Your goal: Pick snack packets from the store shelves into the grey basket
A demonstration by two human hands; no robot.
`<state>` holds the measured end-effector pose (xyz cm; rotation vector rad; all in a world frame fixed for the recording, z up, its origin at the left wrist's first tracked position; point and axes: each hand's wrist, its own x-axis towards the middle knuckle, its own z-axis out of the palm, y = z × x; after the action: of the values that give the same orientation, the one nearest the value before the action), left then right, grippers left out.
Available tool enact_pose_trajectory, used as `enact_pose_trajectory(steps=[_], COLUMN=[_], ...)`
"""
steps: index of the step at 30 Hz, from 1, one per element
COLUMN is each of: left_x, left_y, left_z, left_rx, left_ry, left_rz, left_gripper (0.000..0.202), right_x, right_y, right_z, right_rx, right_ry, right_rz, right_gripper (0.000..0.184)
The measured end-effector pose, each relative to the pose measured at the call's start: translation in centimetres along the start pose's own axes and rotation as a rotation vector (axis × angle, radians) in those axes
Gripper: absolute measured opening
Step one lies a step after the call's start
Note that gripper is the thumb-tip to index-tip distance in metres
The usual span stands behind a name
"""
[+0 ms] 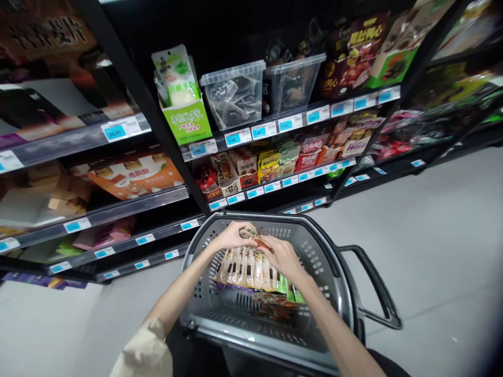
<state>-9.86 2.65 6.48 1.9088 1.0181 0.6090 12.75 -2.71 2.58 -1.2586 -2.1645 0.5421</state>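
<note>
Over the grey shopping basket [220,319], my left hand [234,235] and my right hand [281,255] are close together. Between them they grip a few small snack packets [251,234], tan and reddish-brown, with fingers closed around the two ends. Directly below lies a row of beige snack packets [247,269] standing side by side in the basket. Green packets [288,289] sit at the right end of that row. More brown packets [275,303] lie lower down, partly hidden by my right forearm.
Shelving with blue price tags [238,137] stands in front. It carries two clear plastic bins [236,94], a green snack box [186,123], rows of snack pouches [268,166] and an orange carton [137,175]. The basket's black handle [379,285] sticks out right over the pale floor [440,251].
</note>
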Motion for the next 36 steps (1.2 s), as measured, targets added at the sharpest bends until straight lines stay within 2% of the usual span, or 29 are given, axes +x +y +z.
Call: enact_pose_trajectory(steps=[6, 9, 11, 13, 16, 18, 22, 26, 28, 32, 36], left_x=[0.5, 0.1, 0.0, 0.1, 0.3, 0.5, 1.1, 2.9, 4.1, 6.1, 7.0], left_y=[0.6, 1.3, 2.0, 3.0, 4.8, 6.1, 8.0, 8.5, 8.4, 8.1, 8.1], left_z=[0.7, 0.9, 0.4, -0.9, -4.1, -6.7, -11.0, -13.4, -14.0, -14.9, -15.4], left_rx=[0.013, 0.093, 0.168, 0.242, 0.334, 0.369, 0.413, 0.475, 0.524, 0.74, 1.015], left_ry=[-0.032, -0.042, -0.046, -0.058, -0.013, 0.104, 0.362, 0.651, 0.716, 0.709, 0.562], left_rz=[-0.03, 0.005, 0.046, 0.094, 0.142, 0.145, 0.065, 0.012, 0.015, -0.103, -0.245], left_gripper=[0.051, 0.04, 0.033, 0.029, 0.027, 0.024, 0.023, 0.027, 0.027, 0.028, 0.026], right_x=[0.0, 0.2, 0.5, 0.7, 0.8, 0.9, 1.0, 1.0, 0.8, 0.7, 0.7], right_y=[0.3, 0.1, -0.2, -0.4, -0.3, 0.2, 0.7, 0.1, -0.3, -0.6, -0.5], right_z=[-0.3, -0.1, 0.1, 0.3, 0.2, 0.0, -0.4, -0.3, -0.3, -0.6, -0.8], right_rx=[0.092, 0.151, 0.198, 0.264, 0.387, 0.423, 0.395, 0.363, 0.333, 0.295, 0.272], right_ry=[0.005, 0.023, 0.051, 0.097, 0.185, 0.25, 0.305, 0.213, 0.167, 0.141, 0.151], right_rz=[-0.044, -0.013, 0.015, 0.041, 0.118, 0.167, 0.18, 0.136, 0.12, 0.107, 0.09], right_gripper=[0.028, 0.026, 0.027, 0.03, 0.041, 0.043, 0.033, 0.028, 0.028, 0.028, 0.027])
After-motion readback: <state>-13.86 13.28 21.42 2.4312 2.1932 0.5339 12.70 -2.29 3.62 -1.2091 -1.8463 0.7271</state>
